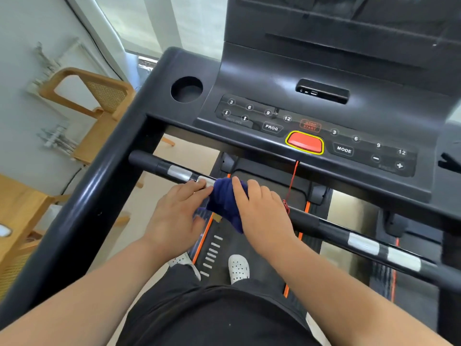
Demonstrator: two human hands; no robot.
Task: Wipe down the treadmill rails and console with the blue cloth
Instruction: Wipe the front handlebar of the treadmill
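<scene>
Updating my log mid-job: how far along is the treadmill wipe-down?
Done: nothing visibly finished; no surface shows wiped or unwiped. In hand: the right hand grips the blue cloth draped over the front handlebar, left hand resting on the bar beside it. Left, probably: the console and the left side rail, neither touched now.

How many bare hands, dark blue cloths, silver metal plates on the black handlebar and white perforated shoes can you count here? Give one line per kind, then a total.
Bare hands: 2 (left hand, right hand)
Dark blue cloth: 1
Silver metal plates on the black handlebar: 4
White perforated shoes: 2
Total: 9
</scene>
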